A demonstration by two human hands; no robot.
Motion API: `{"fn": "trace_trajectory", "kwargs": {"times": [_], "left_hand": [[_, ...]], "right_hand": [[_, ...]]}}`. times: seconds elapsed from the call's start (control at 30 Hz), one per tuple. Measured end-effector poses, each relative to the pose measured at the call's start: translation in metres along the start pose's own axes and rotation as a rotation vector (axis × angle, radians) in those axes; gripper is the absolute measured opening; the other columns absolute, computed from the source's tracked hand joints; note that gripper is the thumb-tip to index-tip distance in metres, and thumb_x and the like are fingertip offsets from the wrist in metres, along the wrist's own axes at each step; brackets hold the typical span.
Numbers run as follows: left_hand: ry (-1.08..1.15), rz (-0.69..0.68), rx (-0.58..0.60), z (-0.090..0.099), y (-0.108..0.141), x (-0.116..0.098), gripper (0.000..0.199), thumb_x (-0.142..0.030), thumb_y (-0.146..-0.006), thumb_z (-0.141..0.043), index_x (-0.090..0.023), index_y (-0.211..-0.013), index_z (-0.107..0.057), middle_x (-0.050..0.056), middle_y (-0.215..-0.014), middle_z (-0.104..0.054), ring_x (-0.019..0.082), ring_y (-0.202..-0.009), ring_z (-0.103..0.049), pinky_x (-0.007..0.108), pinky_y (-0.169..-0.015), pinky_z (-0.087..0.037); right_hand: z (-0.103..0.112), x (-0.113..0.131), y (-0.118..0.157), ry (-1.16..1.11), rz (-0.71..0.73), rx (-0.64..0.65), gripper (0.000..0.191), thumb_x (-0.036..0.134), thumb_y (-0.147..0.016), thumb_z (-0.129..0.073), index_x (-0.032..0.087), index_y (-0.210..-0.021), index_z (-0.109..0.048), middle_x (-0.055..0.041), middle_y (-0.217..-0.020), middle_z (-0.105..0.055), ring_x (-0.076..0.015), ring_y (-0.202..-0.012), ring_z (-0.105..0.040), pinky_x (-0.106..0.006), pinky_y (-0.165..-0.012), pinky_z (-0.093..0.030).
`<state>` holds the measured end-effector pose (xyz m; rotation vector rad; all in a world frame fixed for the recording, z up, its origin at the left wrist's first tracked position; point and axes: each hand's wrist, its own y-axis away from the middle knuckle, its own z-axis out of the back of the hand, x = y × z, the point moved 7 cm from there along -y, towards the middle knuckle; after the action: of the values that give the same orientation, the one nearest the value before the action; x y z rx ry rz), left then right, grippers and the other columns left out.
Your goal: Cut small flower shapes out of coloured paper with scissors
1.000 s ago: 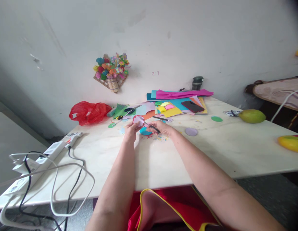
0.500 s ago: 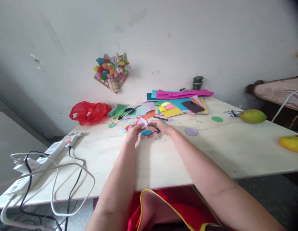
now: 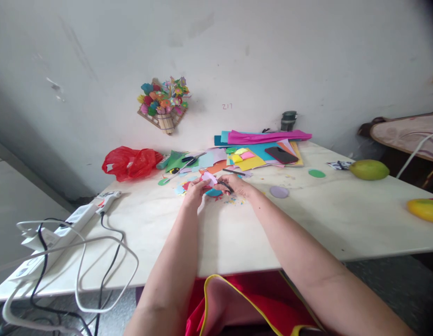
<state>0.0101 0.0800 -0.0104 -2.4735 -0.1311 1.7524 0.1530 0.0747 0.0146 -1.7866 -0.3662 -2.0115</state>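
Containers first: up on the wall, ahead and left of the hands, a bamboo basket [image 3: 165,124] is stuffed with craft flowers [image 3: 164,98]. Below it, beyond the left hand [image 3: 196,190], there's a crumpled red plastic bag [image 3: 130,163] (can't tell what's in it, sorry). A dark lidded tumbler [image 3: 288,121] stands by the wall, past the right hand [image 3: 233,184], contents hidden.

The left hand has a lilac paper flower [image 3: 209,178] pinched between thumb and fingers. The right has its fingers curled round black-handled scissors [image 3: 225,186], right next to the flower; can't tell if the blades touch it.

A blue paper disc [image 3: 213,192] and tiny scraps sit under and between the hands, with a pencil [image 3: 235,172] just beyond the right one. Farther out that way: a smartphone [image 3: 281,155] on colored sheets.

Pale tabletop [image 3: 233,242] stretches between the forearms to the near edge. Far left, a power strip [image 3: 62,240] and looping cables crowd that side.
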Motion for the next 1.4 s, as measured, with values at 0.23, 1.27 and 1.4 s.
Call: {"fn": "trace_trajectory", "kwargs": {"times": [0.23,1.27,1.4], "left_hand": [[-0.013,0.001,0.007,-0.0002,0.0001,0.0001,0.037,-0.033,-0.052,-0.088,-0.012,-0.081,-0.076,0.011,-0.086,-0.078,0.020,-0.076,-0.071,0.030,-0.070,-0.054],[-0.010,0.002,-0.033,0.0075,-0.0011,0.0028,0.030,-0.032,-0.052,-0.087,-0.014,-0.072,-0.074,0.005,-0.070,-0.073,0.017,-0.064,-0.067,0.028,-0.066,-0.053],[-0.004,0.000,-0.038,0.0077,-0.0012,0.0029,0.030,-0.031,-0.051,-0.088,-0.014,-0.071,-0.073,0.004,-0.069,-0.073,0.016,-0.062,-0.066,0.027,-0.065,-0.052]], "right_hand": [[-0.0029,0.0014,0.0012,-0.020,-0.032,-0.003,0.024,0.019,-0.061,-0.084,0.013,-0.070,-0.062,0.0074,-0.045,-0.051,-0.0046,-0.037,-0.041,-0.016,-0.034,-0.030],[-0.0010,-0.0011,0.0002,0.003,-0.018,-0.022,0.024,0.025,-0.062,-0.084,0.013,-0.071,-0.065,0.0063,-0.044,-0.052,-0.0051,-0.035,-0.040,-0.017,-0.035,-0.030],[-0.0022,-0.0012,0.0004,0.002,-0.040,-0.026,0.023,0.022,-0.061,-0.084,0.013,-0.071,-0.064,0.0070,-0.043,-0.051,-0.0047,-0.035,-0.039,-0.017,-0.035,-0.029]]}}
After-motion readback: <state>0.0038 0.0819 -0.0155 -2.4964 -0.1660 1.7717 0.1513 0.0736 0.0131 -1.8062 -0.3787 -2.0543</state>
